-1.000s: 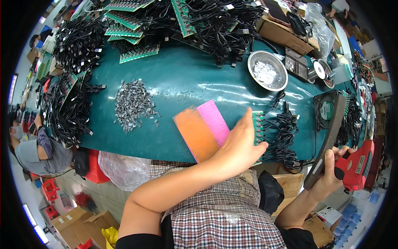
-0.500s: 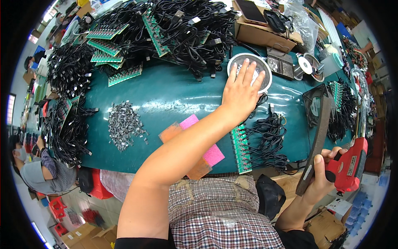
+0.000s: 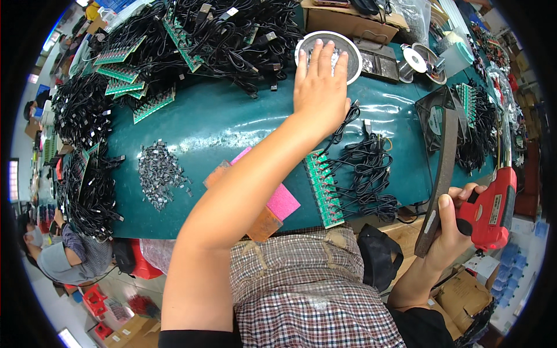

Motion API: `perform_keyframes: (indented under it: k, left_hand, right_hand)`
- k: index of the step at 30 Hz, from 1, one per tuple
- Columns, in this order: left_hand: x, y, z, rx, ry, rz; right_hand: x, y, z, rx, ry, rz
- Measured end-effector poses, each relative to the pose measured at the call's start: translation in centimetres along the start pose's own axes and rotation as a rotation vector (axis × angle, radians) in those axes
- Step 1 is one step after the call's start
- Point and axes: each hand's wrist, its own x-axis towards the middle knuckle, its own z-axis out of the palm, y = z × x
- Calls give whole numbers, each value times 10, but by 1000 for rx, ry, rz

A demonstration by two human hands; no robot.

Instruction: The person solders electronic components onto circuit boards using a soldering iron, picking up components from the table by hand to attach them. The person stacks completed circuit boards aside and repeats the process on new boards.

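My left hand [image 3: 322, 90] reaches across the table, palm down with fingers stretched out over a round, pale-rimmed dish [image 3: 355, 58]. Small shiny pieces lie in the dish; whether my fingertips touch them is hidden. On the right, my right hand [image 3: 449, 223] is wrapped round a red soldering gun [image 3: 492, 214], its metal front pointing up and away. A dark curved bar [image 3: 439, 174] runs beside my right thumb; I cannot tell if I grip it too. Nearer to me lies a green circuit-board strip [image 3: 324, 188] with black USB cables [image 3: 371, 174] attached.
Bundled cables [image 3: 232, 35] and board strips [image 3: 154, 104] crowd the far left. A pile of small metal connectors [image 3: 161, 174] lies left of the pink sponge [image 3: 283, 202]. A solder spool [image 3: 413, 61], a fan [image 3: 435, 119] and a cardboard box [image 3: 348, 24] stand right. A co-worker [image 3: 75, 249] sits left.
The whole view has shifted, so the table's things appear farther left and higher. My left fingers are closer together over the dish. The soldering gun stays in my right hand.
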Motion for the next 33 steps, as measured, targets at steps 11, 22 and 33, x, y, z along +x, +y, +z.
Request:
perform_keyframes:
  k: [11,22,33]
  left_hand:
    - [-131,37,-79,-108,-515,88]
    - [-88,61,-52,-219,-440,61]
    - [-35,-202,-222,-473,509,-744]
  right_hand:
    - [-2,5,0,-16,30,42]
    - [-9,0,2,-24,-55,44]
    - [-9,6,-1,-55,-32,114]
